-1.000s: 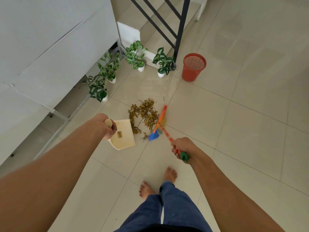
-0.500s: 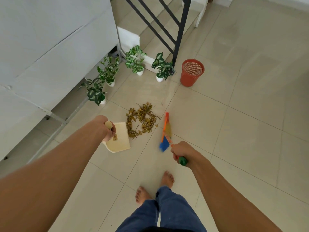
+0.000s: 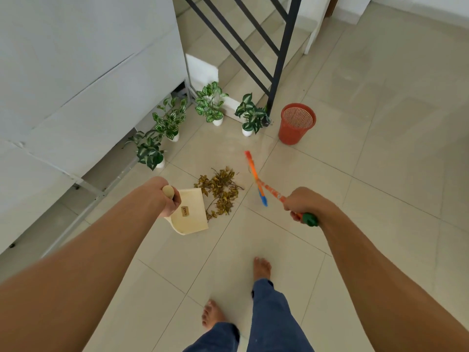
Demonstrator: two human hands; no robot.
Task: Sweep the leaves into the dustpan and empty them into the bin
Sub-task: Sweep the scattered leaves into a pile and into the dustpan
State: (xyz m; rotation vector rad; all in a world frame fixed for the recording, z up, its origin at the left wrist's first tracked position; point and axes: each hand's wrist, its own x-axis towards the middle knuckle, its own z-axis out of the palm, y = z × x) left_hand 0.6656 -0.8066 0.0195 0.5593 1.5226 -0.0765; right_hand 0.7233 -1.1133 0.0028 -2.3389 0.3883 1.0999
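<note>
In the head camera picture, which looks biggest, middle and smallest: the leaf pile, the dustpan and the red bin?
1. Leaf pile and dustpan: look about alike, too close to rank.
2. Red bin: looks smallest, but it stands farther from the camera, so it may really be bigger.

The floor (image 3: 368,199) is laid with large, pale, glossy tiles split by thin grout lines. A loose heap of dry brown leaves (image 3: 220,191) lies on it near the middle. An orange mesh bin (image 3: 296,123) stands upright farther off, beside a dark railing post (image 3: 281,59). Four small potted plants (image 3: 213,104) in white pots stand in a curved row along the white wall. Two bare feet (image 3: 262,269) stand on the near tiles.
</note>
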